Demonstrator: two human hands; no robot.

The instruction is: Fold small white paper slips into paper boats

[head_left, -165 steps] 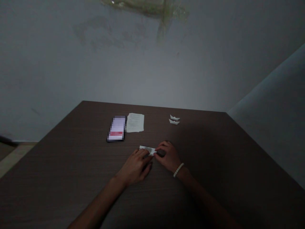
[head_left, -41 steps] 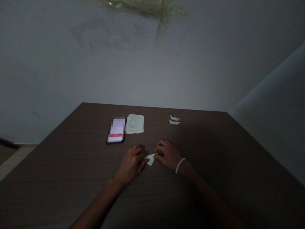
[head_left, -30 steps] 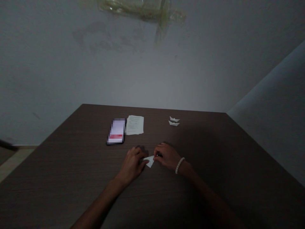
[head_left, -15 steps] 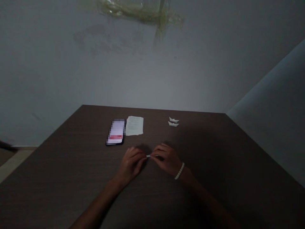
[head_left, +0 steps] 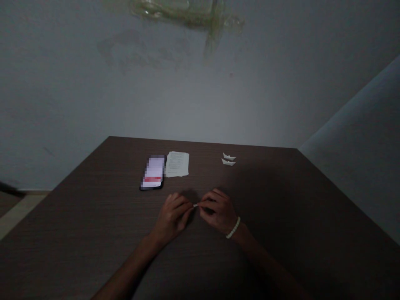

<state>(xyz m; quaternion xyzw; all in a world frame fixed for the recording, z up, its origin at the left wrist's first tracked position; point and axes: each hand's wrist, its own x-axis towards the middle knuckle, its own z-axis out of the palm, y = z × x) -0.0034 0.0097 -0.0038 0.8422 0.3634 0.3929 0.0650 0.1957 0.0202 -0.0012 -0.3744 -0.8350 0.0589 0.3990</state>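
A small folded piece of white paper [head_left: 195, 205] is pinched between my two hands above the near middle of the table, and only a thin edge of it shows. My left hand [head_left: 174, 214] grips its left end between thumb and fingers. The right end is in the fingertips of my right hand [head_left: 219, 210], which has a pale beaded bracelet [head_left: 233, 228] at the wrist. Most of the paper is hidden by my fingers. Beyond my right hand, two small folded paper boats [head_left: 228, 162] stand one behind the other.
A phone [head_left: 153, 172] with a lit, blurred screen lies on the dark wooden table [head_left: 93, 200], left of centre. Right beside it is a stack of small printed paper sheets [head_left: 177, 164]. A grey wall [head_left: 200, 100] rises behind the table's far edge.
My right hand's fingers have shifted slightly on the paper and its wrist has turned a little. Less of the paper shows. My left hand stays nearly in place.
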